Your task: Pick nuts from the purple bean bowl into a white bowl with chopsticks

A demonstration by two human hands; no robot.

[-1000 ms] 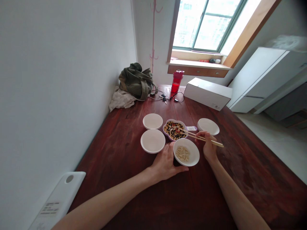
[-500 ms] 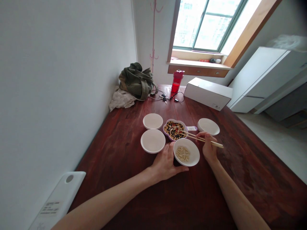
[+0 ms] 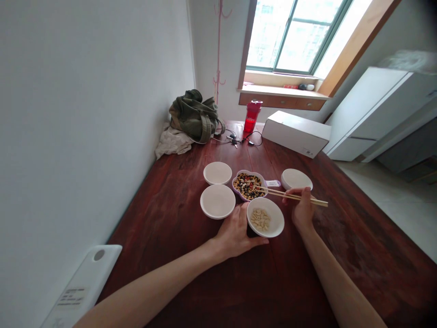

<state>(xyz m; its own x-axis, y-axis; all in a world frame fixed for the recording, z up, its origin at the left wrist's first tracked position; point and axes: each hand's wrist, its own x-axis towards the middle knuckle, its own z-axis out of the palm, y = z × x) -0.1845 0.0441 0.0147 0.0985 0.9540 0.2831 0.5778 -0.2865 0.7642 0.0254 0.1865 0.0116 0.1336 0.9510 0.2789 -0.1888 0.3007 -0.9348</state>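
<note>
My left hand (image 3: 235, 231) curls round the near side of a white bowl (image 3: 278, 223), thumb below and fingers along its left. Pale seeds (image 3: 261, 219) lie in the bottom of that bowl. In my right hand (image 3: 303, 210) is a pair of wooden chopsticks (image 3: 282, 194), pointing left. Their tips touch or hover just over the mixed beans and grains (image 3: 247, 184) in a purple-rimmed, flower-shaped dish (image 3: 235, 190) with a labelled handle. Whether the tips pinch anything is too small to tell.
Two white bowls (image 3: 217, 201) stand left of the dish, another white bowl (image 3: 296, 179) right of it. Farther back are a green bag (image 3: 194, 116), keys (image 3: 234, 141) with a cable, a red shaker bottle (image 3: 251, 117) and a white box (image 3: 296, 132). A wall borders the left.
My right hand has shifted slightly right and up, and the chopsticks lie a little flatter with their tips still over the dish. My left hand and the bowl have stayed put.
</note>
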